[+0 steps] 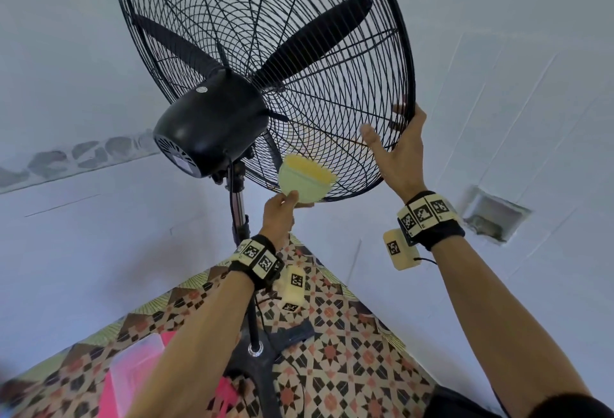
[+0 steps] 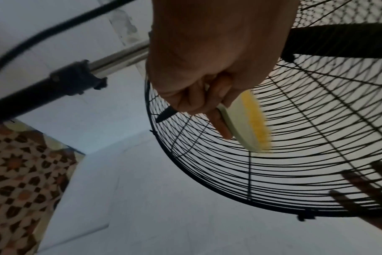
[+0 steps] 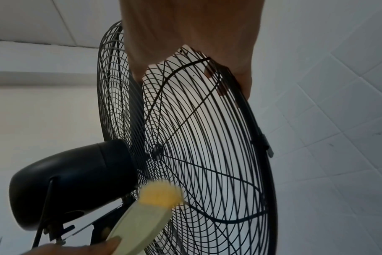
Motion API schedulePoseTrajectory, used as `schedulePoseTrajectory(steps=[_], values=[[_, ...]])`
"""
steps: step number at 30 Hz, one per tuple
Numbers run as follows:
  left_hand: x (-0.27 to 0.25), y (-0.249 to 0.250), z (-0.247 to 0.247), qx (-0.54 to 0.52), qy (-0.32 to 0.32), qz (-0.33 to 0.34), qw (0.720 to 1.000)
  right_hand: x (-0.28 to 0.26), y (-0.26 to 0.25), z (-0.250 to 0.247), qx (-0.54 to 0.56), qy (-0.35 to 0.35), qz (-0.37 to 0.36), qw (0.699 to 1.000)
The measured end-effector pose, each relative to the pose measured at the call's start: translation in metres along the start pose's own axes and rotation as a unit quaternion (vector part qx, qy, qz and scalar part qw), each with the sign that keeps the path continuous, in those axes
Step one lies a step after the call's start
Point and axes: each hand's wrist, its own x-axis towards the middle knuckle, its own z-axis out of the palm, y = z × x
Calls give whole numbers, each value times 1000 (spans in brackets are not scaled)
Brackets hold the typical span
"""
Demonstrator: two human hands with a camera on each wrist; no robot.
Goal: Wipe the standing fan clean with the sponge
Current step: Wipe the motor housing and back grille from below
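Both forearms fill the near part of the head view, each with a black wrist strap carrying printed square markers, and they reach up toward the standing fan (image 1: pixel 212 125). Its black wire cage (image 1: pixel 332 62) is cut off at the top edge of the picture, so its upper rim is out of sight. On the right, the right hand (image 1: pixel 398 148) holds the cage's outer rim: the thumb stands free on the near side while the fingers go round the rim to the far side, where only dark fingertips (image 2: pixel 360 195) show through the wires in the left wrist view. Lower and to the left, the left hand (image 1: pixel 279 215) pinches the sponge (image 1: pixel 305 178), a pale green pad with a yellow face; thumb and fingers curl round its lower end, and the palm side is hidden behind the back of the hand. The yellow face lies against the lower wires of the cage's rear side, just right of the black motor housing (image 1: pixel 206 128). It is blurred in both wrist views, so its edge is hard to trace. Two dark blades (image 1: pixel 319 35) show through the wires. Below, the pole (image 1: pixel 239 205) runs down behind the left arm to a dark base on a patterned floor (image 1: pixel 349 351). Something pink and a clear box (image 1: pixel 139 364) lie at near left, too blurred to name.
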Motion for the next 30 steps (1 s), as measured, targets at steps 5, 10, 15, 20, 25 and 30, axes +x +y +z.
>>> schedulePoseTrajectory(steps=[5, 10, 15, 20, 25, 30], values=[[-17, 13, -2, -60, 0, 64, 996, -2, -3, 0, 19, -5, -4, 1000], [-18, 19, 29, -58, -22, 94, 994, -3, -5, 0, 31, 6, -5, 999], [-13, -19, 10, 9, 5, 36, 999, -4, -8, -1, 37, 8, -9, 999], [-23, 17, 14, -63, -64, 123, 988, 1, -5, 3, 30, 13, -31, 999], [-18, 10, 26, 8, -52, 93, 994, 2, -3, 1, 36, 12, -20, 999], [-22, 1, 6, -2, -81, 38, 996, 2, 0, 2, 37, 14, -2, 999]])
